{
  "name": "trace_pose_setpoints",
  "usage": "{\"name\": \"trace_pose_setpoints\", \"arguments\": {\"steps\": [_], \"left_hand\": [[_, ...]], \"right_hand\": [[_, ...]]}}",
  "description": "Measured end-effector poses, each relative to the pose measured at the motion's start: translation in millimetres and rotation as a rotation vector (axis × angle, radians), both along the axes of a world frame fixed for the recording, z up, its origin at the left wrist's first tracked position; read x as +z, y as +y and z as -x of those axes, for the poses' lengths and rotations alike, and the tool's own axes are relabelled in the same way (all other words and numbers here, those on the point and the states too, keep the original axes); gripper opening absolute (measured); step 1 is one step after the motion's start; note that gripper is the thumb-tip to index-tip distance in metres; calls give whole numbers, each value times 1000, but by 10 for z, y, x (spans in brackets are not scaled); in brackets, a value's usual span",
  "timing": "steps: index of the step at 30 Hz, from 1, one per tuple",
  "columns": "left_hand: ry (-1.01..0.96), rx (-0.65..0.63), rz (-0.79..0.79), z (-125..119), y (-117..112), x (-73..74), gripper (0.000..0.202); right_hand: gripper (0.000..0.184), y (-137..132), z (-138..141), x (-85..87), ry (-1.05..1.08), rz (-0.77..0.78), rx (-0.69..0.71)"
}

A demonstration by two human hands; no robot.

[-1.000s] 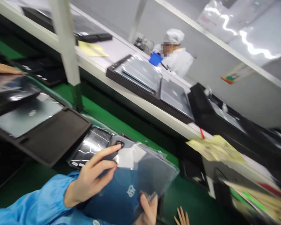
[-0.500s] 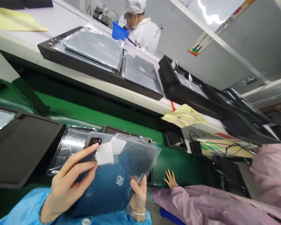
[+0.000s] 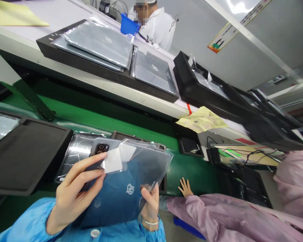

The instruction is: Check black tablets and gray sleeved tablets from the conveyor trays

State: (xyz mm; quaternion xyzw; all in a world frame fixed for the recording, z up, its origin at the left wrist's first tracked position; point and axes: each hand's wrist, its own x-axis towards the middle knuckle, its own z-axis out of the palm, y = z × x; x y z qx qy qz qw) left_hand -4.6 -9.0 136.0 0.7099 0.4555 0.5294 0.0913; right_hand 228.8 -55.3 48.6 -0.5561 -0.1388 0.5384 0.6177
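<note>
I hold a dark blue tablet [image 3: 121, 195] in a clear plastic bag, its back with a white logo and a camera facing me. My left hand [image 3: 75, 191] grips its left edge, fingers curled over the back near the camera. My right hand [image 3: 149, 204] pinches the lower right edge of the tablet and bag. A white paper slip [image 3: 113, 160] lies inside the bag near the top. Under the tablet, on the green conveyor [image 3: 96, 122], rests a shiny bagged item [image 3: 77, 153].
An empty black tray [image 3: 22, 158] sits at my left. On the white shelf [image 3: 96, 84] above, black trays [image 3: 101, 72] hold bagged grey tablets [image 3: 101, 45]. A person in pink reaches a hand [image 3: 184, 188] to the belt at my right. A person in white stands beyond the shelf.
The view swung right and steadied. A pink-sleeved person came into view at right. My hands keep the same grip on the bagged tablet, held slightly lower.
</note>
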Motion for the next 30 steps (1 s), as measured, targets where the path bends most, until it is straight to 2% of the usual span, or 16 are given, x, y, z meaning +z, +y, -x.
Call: {"name": "trace_pose_setpoints", "arguments": {"steps": [6,13,20,27,30], "left_hand": [[-18,1,3,24,18,9,25],[-37,20,32,36,-1,5,25],[-79,30,86,35,-3,-27,28],[-77,39,129,36,2,-24,27],[-201,36,195,12,20,-48,24]], "right_hand": [[58,12,9,26,-27,-18,66],[54,31,30,106,-33,-8,54],[57,59,17,178,-16,0,101],[57,99,-39,142,-8,11,144],[56,80,-50,125,-17,13,174]]}}
